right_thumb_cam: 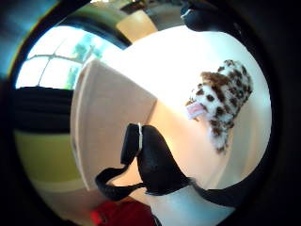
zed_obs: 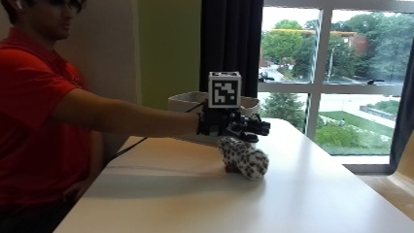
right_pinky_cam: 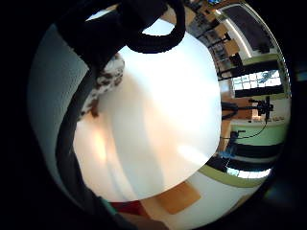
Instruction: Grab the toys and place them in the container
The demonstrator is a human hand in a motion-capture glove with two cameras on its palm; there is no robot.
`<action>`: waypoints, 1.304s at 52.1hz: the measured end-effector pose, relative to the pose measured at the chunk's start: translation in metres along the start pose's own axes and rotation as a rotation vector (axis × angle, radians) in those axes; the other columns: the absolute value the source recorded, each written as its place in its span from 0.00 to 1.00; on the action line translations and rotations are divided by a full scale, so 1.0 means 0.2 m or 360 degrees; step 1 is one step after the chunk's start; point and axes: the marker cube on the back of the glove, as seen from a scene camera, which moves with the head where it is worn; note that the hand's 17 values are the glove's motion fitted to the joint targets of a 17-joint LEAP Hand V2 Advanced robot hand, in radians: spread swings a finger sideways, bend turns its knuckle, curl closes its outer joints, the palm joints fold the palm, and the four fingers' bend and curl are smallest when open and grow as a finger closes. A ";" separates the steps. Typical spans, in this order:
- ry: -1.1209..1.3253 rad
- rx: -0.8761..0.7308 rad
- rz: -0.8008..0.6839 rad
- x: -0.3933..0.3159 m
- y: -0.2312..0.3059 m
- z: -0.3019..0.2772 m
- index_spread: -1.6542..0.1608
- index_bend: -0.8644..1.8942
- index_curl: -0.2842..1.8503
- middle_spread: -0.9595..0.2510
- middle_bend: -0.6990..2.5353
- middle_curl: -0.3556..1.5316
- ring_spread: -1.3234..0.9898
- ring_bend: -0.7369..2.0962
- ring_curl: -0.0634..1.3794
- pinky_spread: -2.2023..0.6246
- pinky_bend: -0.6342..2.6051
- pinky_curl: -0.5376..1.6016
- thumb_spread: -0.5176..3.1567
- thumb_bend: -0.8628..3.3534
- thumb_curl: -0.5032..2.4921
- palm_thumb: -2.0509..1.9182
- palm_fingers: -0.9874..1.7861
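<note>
The gloved right hand (zed_obs: 234,124) is hovering over the white table (zed_obs: 194,194), fingers extending forward and relaxed, holding nothing. The spotted plush toy (zed_obs: 244,158) is lying on the table directly beneath the fingertips, apart from them in the thumb-side palm view (right_thumb_cam: 221,101). The white container (zed_obs: 187,103) is standing just beyond the fingers.

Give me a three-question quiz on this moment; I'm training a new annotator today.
1. True or false: the spotted plush toy lies on the white table.
2. Where is the gloved right hand? A) above the toy B) inside the container C) off the table
3. Fill in: the white container stands ___ the hand, toward the window.

Key: 1 true; 2 A; 3 behind.
</note>
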 end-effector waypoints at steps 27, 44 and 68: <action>0.0051 -0.0211 0.0164 0.04 -0.12 0.26 0.68 0.40 0.34 0.72 0.26 0.34 0.56 0.32 0.21 0.81 0.48 0.43 0.44 0.20 0.25 0.51 0.37; 0.0320 -0.0433 0.0235 0.03 -0.14 0.34 0.67 0.39 0.33 0.74 0.25 0.31 0.58 0.37 0.23 0.79 0.57 0.45 0.45 0.20 0.27 0.53 0.40; 0.0421 -0.0690 0.0175 0.03 -0.17 0.30 0.66 0.44 0.36 0.71 0.26 0.28 0.52 0.49 0.28 0.68 0.56 0.43 0.47 0.21 0.30 0.58 0.55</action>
